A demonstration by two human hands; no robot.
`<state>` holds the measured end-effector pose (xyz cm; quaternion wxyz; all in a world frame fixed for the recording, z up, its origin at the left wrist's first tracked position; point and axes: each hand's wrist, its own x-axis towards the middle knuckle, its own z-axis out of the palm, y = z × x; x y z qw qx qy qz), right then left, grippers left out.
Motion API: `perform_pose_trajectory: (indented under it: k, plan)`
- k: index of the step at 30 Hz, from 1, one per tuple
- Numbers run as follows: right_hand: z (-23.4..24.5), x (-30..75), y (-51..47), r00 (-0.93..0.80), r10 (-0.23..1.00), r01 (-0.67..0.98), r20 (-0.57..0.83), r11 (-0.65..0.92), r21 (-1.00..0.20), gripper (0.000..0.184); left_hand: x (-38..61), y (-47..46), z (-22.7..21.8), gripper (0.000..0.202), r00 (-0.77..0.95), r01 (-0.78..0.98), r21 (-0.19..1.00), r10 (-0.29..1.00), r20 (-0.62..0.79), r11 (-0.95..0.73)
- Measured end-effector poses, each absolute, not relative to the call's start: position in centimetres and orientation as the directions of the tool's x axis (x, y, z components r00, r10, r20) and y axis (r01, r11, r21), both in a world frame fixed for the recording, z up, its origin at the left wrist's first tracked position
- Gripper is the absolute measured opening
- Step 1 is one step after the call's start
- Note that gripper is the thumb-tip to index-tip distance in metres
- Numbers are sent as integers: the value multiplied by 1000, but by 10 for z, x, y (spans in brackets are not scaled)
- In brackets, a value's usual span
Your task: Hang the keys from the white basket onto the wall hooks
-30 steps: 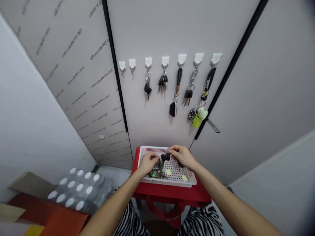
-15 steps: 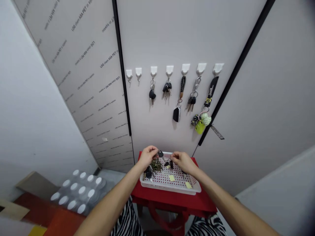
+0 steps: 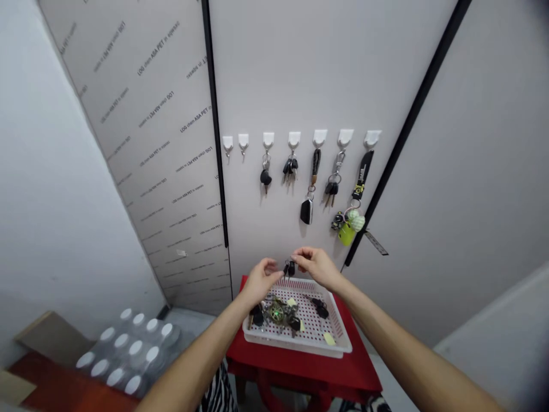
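Observation:
A small bunch of black-headed keys (image 3: 290,268) hangs from the fingertips of my right hand (image 3: 316,266), which pinches it above the far rim of the basket. Just left of the bunch is my left hand (image 3: 260,281), thumb and fingers apart; its thumb tip comes close to the keys, and whether it touches them I cannot tell. Below, the white perforated basket (image 3: 295,343) contains a round green-and-gold keychain (image 3: 276,312), a black-headed key (image 3: 294,324), more black keys (image 3: 321,309) at the right, and yellow paper notes (image 3: 329,339).
The basket stands on a red cloth-covered stand (image 3: 360,366). On the panel ahead, several white hooks (image 3: 294,139) carry keys, including a black strap (image 3: 363,171) with charms; two left hooks (image 3: 227,143) hold nothing. White-capped bottles (image 3: 128,349) stand at lower left.
My right hand has raised the key bunch out of the basket. The black-headed key that my left hand held now lies in the basket, and that hand has opened beside the raised bunch.

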<state>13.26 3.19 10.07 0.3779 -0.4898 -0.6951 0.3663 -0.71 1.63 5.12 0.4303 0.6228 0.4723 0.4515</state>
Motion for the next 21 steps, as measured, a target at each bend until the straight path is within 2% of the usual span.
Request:
perform_pose_trajectory:
  k: [2,5,10,16,21]
  plan:
    - [111,123,32,-262,947,386,185,279,-880,16,-10,21,58,37,156,170,943,953,261,-286]
    - [128,108,37,-290,922,377,255,355,-855,15,-14,26,72,29,238,55,923,903,357,-380]
    - [160,87,58,-260,878,400,401,476,-783,16,-29,36,110,32,33,-74,954,956,292,-289]
    - [205,56,85,-194,810,347,554,585,-733,10,-57,60,167,21,-106,-19,953,948,300,-304]
    - [243,27,110,-157,795,410,586,592,-694,10,-74,90,208,16,-242,-23,936,910,335,-351]
